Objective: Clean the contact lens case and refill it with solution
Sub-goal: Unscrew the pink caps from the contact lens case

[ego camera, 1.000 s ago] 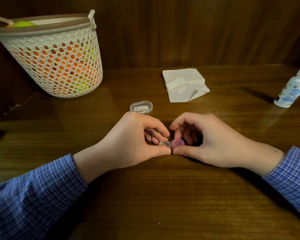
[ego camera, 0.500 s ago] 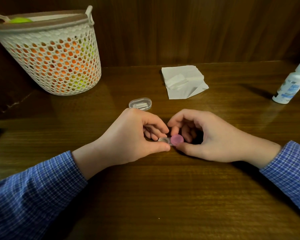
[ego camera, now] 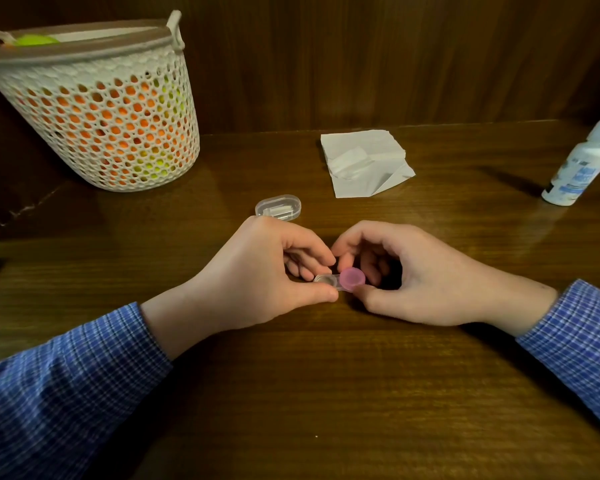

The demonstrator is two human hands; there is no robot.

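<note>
A small contact lens case (ego camera: 326, 280) lies between my hands on the wooden table (ego camera: 326, 393). Its left well is clear and uncapped; its right well wears a pink cap (ego camera: 352, 278). My left hand (ego camera: 257, 282) pinches the clear left end with thumb and fingers. The fingers and thumb of my right hand (ego camera: 423, 278) curl round the pink cap. The white solution bottle (ego camera: 581, 164) stands capped at the far right, away from both hands.
A folded white tissue (ego camera: 364, 162) lies behind the hands. A small clear plastic box (ego camera: 278, 206) sits just beyond my left hand. At the back left stands a white mesh basket (ego camera: 104, 109) with orange and green contents. Dark wood panelling closes the back.
Both hands stay on the case in nearly the same place. The view has tilted a little, so everything sits slightly differently in frame.
</note>
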